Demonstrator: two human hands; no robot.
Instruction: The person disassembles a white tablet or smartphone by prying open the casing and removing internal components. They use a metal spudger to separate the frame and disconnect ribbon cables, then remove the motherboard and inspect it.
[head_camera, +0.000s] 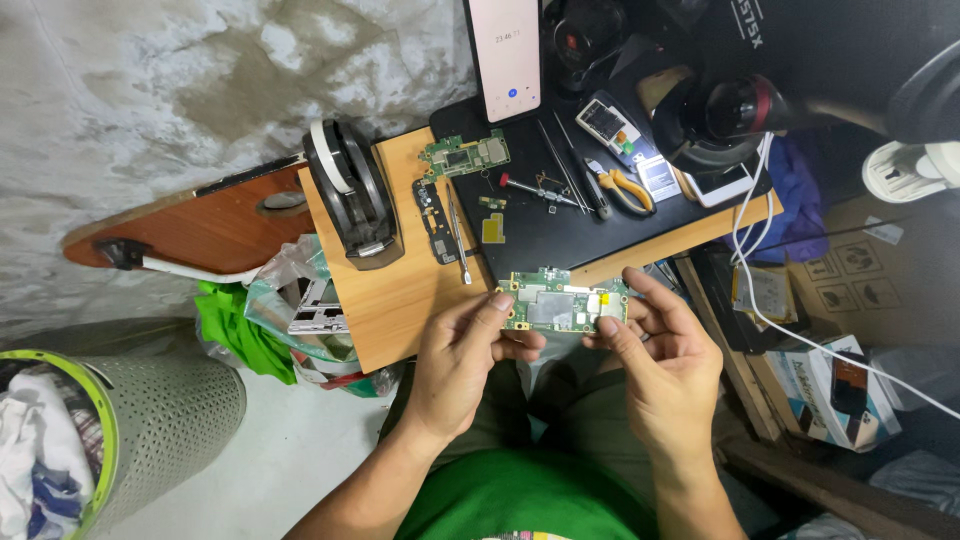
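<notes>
Both hands pinch a green board (560, 303) studded with silver shields, level above the lap at the counter's (400, 300) 6 o'clock edge: left hand (462, 365) at 9 o'clock, right hand (655, 365) at 3.

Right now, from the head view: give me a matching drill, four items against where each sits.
Items:
1. green circuit board with metal shields
2. smaller green circuit board
3. yellow-handled pliers
4. phone with lit screen

Places:
A. propped at the far edge of the black mat
B. held between the left hand and right hand
C. on the black mat, right of the tweezers
D. at the mat's left corner, partly over the wooden table

Pairs: 1-B, 2-D, 3-C, 4-A
</notes>
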